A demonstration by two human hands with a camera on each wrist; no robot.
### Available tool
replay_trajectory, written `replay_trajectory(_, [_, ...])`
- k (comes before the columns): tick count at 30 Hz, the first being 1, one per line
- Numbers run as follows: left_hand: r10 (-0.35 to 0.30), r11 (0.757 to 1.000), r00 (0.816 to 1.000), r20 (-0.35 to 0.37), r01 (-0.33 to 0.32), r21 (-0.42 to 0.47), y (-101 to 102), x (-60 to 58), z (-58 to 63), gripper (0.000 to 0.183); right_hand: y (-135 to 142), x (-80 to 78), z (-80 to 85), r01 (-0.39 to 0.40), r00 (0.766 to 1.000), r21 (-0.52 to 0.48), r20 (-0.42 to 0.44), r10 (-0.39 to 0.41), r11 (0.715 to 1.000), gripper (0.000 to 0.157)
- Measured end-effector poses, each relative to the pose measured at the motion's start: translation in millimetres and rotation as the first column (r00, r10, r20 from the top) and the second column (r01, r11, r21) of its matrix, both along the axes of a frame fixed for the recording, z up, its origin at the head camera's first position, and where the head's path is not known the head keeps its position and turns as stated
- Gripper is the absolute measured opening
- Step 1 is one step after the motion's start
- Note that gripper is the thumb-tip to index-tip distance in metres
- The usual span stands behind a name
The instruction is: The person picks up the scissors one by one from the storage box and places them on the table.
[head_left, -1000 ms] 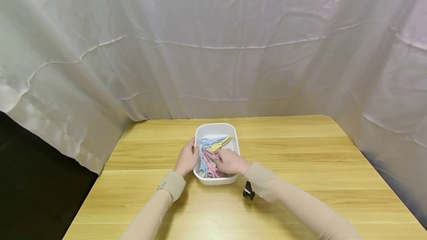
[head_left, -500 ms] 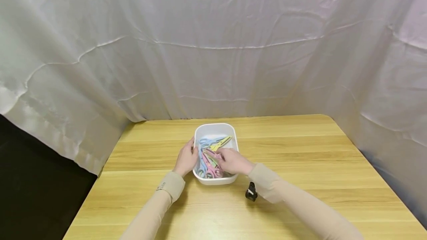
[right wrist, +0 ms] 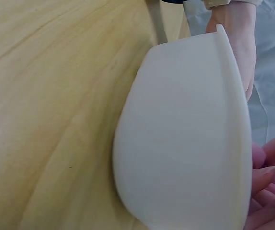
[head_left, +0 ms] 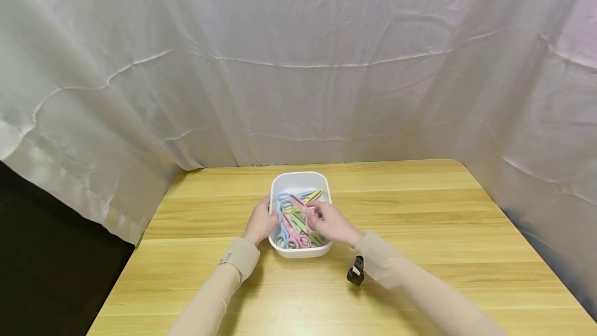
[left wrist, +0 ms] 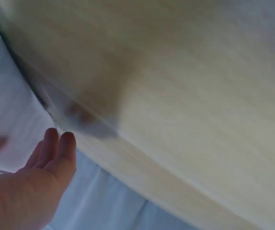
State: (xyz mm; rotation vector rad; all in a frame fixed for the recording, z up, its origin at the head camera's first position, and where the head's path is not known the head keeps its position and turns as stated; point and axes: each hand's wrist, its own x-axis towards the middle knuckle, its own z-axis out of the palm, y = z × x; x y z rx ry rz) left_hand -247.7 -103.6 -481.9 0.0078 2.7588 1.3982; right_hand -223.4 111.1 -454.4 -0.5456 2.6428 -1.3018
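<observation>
A white plastic bin [head_left: 300, 254] stands on the table, with several pastel scissors lying in it. My left hand [head_left: 258, 223] holds the bin's left side, thumb at the rim; in the left wrist view its fingers lie along the outer wall [left wrist: 13, 105]. Over the bin's right half, my right hand [head_left: 333, 223] pinches a pair of pink scissors [head_left: 300, 204], whose blades point up and left. Below it in the bin are another pink pair [head_left: 290, 229], a green pair [head_left: 297, 220] and a blue pair [head_left: 281, 236]. Farther back lies a yellow pair [head_left: 315, 195] beside more blue scissors [head_left: 284, 201].
The wooden table [head_left: 410, 211] extends on both sides of the bin. Behind it hangs a grey curtain [head_left: 298, 92]. A black wrist-camera mount [head_left: 356, 271] sits under my right wrist. Dark cloth [head_left: 56, 263] shows at the left.
My right hand has lifted the pink scissors up from the pile and drawn slightly right, uncovering the green scissors. The left hand has stayed at the bin.
</observation>
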Motion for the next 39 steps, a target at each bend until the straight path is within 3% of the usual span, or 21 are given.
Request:
replay_trajectory(5, [0.005,0.999,1.0,0.011,-0.004,-0.052,3.8,-0.4,4.2,0.068,2.8,0.9,-2.3,0.054,0.999,-0.072,0.001,-0.054,0.996,0.044])
replay_trajectory(12, [0.018,0.999,0.999,0.046,-0.016,-0.048,7.0,0.1,6.7,0.072,7.2,1.3,-8.6,0.065,0.997,-0.151,-0.029,-0.07,0.986,0.041])
replay_trajectory(21, [0.019,0.997,0.999,0.037,-0.016,-0.081,8.6,3.0,5.4,0.071,8.8,2.2,-15.0,0.149,0.989,-0.249,0.036,-0.145,0.957,0.042])
replay_trajectory(30, [0.027,0.997,0.999,0.033,-0.025,-0.073,9.5,2.7,6.8,0.071,11.2,-0.8,-16.0,0.237,0.971,-0.431,0.146,-0.192,0.871,0.04])
replay_trajectory(39, [0.024,0.997,0.999,0.039,-0.021,-0.076,10.0,3.4,6.8,0.07,16.8,-0.8,-15.4,0.278,0.958,-0.573,0.227,-0.176,0.771,0.045])
